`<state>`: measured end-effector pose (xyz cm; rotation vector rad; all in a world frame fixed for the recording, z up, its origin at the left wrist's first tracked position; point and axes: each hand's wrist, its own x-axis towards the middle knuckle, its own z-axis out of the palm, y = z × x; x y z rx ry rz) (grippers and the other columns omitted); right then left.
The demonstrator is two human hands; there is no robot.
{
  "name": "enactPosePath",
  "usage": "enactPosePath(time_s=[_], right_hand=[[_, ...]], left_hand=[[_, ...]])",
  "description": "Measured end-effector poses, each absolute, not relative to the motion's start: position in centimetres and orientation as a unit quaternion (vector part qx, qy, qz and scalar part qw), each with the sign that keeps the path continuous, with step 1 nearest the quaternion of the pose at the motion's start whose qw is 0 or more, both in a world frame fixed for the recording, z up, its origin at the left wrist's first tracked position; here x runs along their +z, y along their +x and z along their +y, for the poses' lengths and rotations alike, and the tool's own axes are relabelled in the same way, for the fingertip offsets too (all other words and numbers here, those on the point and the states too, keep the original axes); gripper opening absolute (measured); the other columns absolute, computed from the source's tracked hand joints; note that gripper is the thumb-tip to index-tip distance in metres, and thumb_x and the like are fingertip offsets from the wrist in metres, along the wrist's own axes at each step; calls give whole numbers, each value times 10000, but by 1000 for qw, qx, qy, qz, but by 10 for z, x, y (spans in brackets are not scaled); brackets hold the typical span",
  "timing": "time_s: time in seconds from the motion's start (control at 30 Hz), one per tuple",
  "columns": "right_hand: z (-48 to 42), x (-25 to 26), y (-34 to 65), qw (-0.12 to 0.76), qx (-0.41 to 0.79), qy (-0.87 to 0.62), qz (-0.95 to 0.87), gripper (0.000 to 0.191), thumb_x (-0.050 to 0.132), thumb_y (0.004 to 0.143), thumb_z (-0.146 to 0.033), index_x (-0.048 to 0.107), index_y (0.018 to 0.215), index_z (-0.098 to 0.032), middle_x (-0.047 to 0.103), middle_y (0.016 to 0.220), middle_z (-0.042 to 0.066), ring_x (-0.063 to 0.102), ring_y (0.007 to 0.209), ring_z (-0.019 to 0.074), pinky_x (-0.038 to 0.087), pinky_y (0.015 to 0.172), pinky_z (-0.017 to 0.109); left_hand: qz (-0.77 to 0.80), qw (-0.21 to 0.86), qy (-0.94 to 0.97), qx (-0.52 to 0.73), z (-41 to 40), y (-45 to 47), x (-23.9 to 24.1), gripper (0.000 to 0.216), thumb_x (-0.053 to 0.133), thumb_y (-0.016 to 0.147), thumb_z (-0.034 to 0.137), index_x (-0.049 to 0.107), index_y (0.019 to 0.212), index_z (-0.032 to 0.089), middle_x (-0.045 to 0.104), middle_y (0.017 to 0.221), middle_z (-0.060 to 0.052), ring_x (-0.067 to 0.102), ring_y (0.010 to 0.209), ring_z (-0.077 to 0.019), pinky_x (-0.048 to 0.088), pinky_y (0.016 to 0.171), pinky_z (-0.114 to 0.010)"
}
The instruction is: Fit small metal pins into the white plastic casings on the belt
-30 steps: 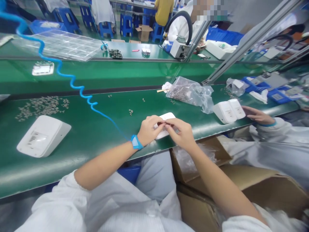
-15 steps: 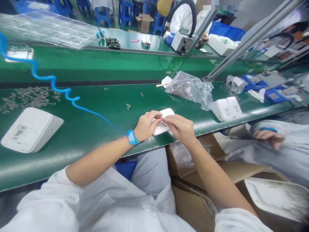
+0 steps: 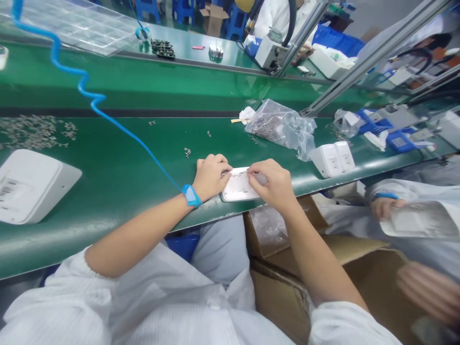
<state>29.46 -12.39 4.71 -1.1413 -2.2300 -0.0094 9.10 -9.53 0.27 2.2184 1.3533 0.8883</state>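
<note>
A white plastic housing (image 3: 240, 188) with slots in its upper face lies near the front edge of the green bench, between my hands. My left hand (image 3: 212, 176) is closed at its left end, thumb and forefinger gripping the upper left edge. On the opposite side my right hand (image 3: 273, 184) has its thumb and forefinger pinched at the housing's upper right; whatever is between those fingertips is too small to make out. Just beyond lie a few small metal pieces (image 3: 187, 152). A blue wrist strap (image 3: 191, 195) circles my left wrist.
A blue coiled cord (image 3: 118, 125) crosses the bench from my strap. White housings stand at left (image 3: 32, 187) and right (image 3: 332, 159). Loose metal pieces (image 3: 32, 130) and a plastic bag (image 3: 278, 125) of them lie farther back. At right, a co-worker's hand holds a white shell (image 3: 419, 219).
My hands have moved apart from their meeting point over the housing to its two sides, uncovering its slotted face. The co-worker's hand now holds a white shell. The view has shifted slightly.
</note>
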Motion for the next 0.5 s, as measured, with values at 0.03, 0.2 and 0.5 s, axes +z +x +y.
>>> enactPosePath(time_s=[0.03,0.2,0.5], right_hand=[[-124,48,294,303,6,-427,-852,114,580,906,-167,679,901,-224,737,908,59,645,868,224,543,781,382],[-127,48,289,218,41,-416,-882,108,600,881,-166,672,823,-224,727,983,72,615,903,244,532,814,422],[-128,45,291,186,55,-425,-884,99,610,890,-155,633,813,-212,700,990,75,597,888,240,511,805,414]], left_hand=[[474,206,795,318,-96,92,2,127,646,872,201,768,878,234,712,1014,-37,566,976,-240,325,793,-422],[421,214,820,323,-102,98,0,142,644,897,227,774,844,248,704,960,-24,560,985,-226,324,801,-421],[416,234,822,310,-103,98,4,115,647,883,212,734,808,209,703,974,-37,548,1006,-239,336,806,-428]])
